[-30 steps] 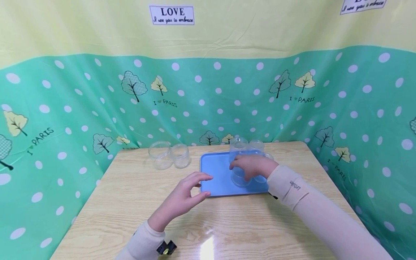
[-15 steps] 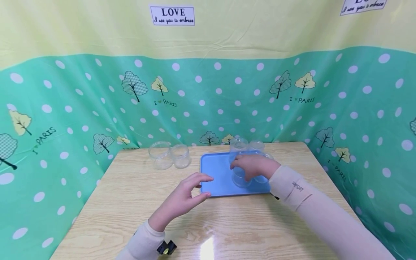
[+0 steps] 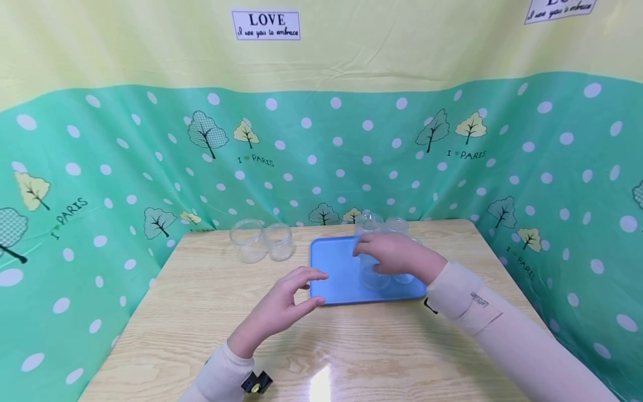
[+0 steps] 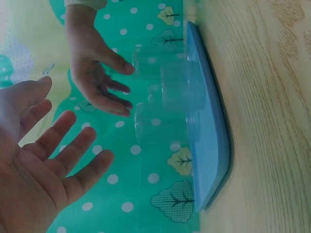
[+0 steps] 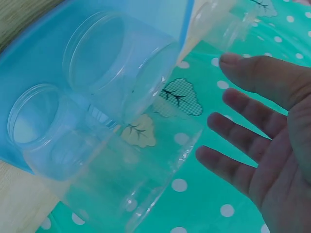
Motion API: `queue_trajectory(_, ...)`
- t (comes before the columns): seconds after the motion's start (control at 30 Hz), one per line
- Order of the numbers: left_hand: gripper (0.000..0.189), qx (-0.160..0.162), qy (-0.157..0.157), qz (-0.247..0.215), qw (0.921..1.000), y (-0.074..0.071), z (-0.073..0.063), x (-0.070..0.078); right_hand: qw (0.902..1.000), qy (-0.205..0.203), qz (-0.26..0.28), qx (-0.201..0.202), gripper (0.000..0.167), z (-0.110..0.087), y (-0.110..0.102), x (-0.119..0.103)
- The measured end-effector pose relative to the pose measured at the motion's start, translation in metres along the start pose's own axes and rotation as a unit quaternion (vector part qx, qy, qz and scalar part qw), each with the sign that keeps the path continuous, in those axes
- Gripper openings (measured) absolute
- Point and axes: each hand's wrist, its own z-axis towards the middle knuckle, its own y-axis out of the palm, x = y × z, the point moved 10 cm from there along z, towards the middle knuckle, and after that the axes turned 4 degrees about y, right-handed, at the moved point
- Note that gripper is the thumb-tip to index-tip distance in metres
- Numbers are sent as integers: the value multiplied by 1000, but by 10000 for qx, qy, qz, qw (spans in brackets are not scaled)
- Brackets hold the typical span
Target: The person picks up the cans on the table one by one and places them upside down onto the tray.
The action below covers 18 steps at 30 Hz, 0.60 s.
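Note:
My right hand (image 3: 397, 254) hovers over several clear plastic jars on a blue tray (image 3: 334, 282). In the right wrist view its fingers are extended and apart from the nearest jar (image 5: 121, 58); a smaller jar (image 5: 41, 121) stands beside that one, both with threaded rims down against the tray. The head view shows one jar (image 3: 374, 280) near the tray's front and a taller jar shape (image 3: 368, 222) behind, partly hidden by the hand. My left hand (image 3: 281, 304) hangs at the tray's left edge, fingers spread and holding nothing.
Two more clear jars, a wider one (image 3: 248, 241) and a narrower one (image 3: 278, 241), stand on the wooden table (image 3: 211, 296) left of the tray. A polka-dot curtain (image 3: 321, 151) encloses the table's back and sides.
My right hand has risen slightly from the front jar and shifted a little right, its fingers now clear of the jar. The left hand and the jars stay in place.

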Motion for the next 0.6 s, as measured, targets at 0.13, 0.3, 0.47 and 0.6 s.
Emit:
queue_trajectory(0.13, 41, 17, 22, -16, 10000, -1, 1, 0, 9977, -287, 79, 615, 45, -11, -14, -7)
queue_trajectory(0.3, 41, 48, 74, 54, 9999, -2, 1, 0, 9835, -621, 267, 1680, 38, -26, -35, -13)
queue_trajectory(0.47, 41, 87, 115, 78, 9999, -2, 1, 0, 9616, -928, 329, 2560, 37, -44, -43, -17)
queue_trajectory(0.6, 42, 68, 122, 88, 9999, -2, 1, 0, 9519, -1162, 163, 2829, 37, -55, -38, -23)
